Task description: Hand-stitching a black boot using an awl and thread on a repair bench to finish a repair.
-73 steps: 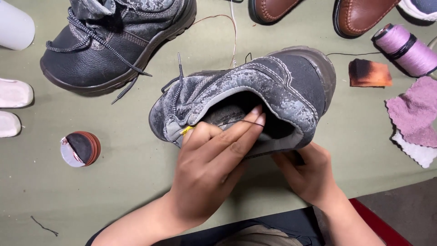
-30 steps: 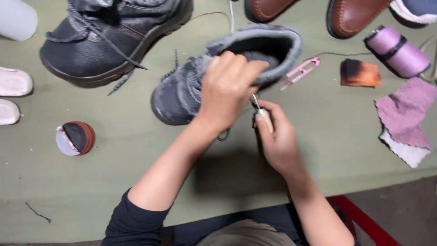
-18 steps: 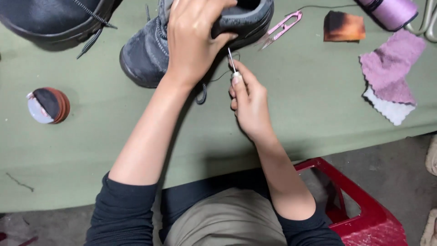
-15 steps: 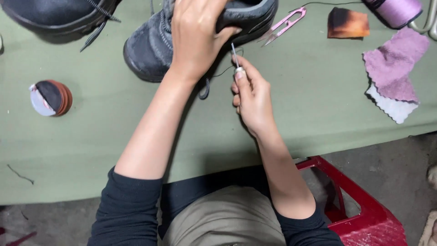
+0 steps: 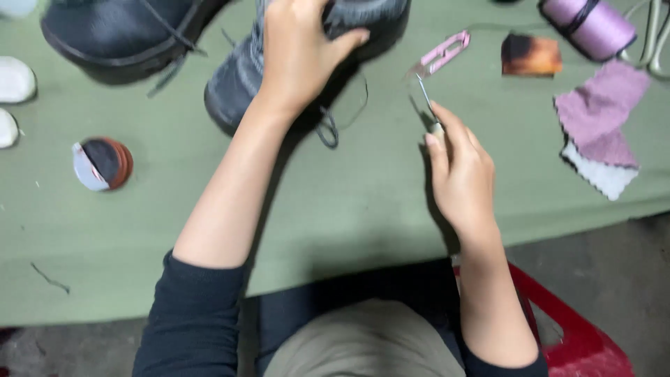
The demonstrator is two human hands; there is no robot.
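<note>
**Grey shoe steadied while a needle is drawn clear**

At the far left, two white rounded objects [image 5: 10, 94] are seen at the edge of the green table [image 5: 335, 209], and a small round tin [image 5: 102, 163] with a dark inside lies nearer the front. A black laced shoe [image 5: 118, 35] is set at the top left. Just beside it, the grey shoe [image 5: 244, 87] is pressed down by the left hand [image 5: 300, 56], whose fingers are closed over its upper. A dark thread [image 5: 331, 129] is looped on the table under the wrist.

Further right, a thin needle [image 5: 424, 94] is pinched between the closed fingertips of the right hand [image 5: 460, 174], held apart from the shoe. Pink thread snips [image 5: 440, 56] lie just beyond the needle's tip, then a brown-orange block [image 5: 530, 54], a lilac spool [image 5: 590, 24] and pink and white cloth scraps [image 5: 604, 129].

For a clean stitch, the shoe is best kept firmly pinned, and the thread pulled evenly so that the loop is not snagged or knotted.
</note>
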